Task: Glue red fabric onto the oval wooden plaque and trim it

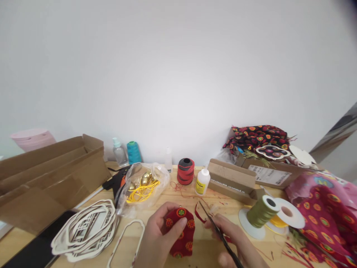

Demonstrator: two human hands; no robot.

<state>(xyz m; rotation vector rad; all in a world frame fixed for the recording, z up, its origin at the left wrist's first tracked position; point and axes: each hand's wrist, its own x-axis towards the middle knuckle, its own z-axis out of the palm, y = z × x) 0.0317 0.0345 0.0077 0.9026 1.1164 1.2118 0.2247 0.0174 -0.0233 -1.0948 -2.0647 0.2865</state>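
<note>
My left hand [160, 236] is closed on a small red fabric-covered piece [182, 230] with orange and green flower dots, thumb pressed on its face. My right hand [234, 240] grips dark scissors [216, 229] whose blades point up and left, toward a thin curl of red fabric trim [198, 216] beside the piece. Both hands hover low over the wooden table [203, 249], close together.
Around the hands lie white cut-out frames [86, 229], a bag of gold bells and yellow cord [142, 184], a red thread spool [185, 171], a glue bottle [202, 181], olive and yellow ribbon reels [263, 212], cardboard boxes [47, 178] and patterned fabric [320, 212].
</note>
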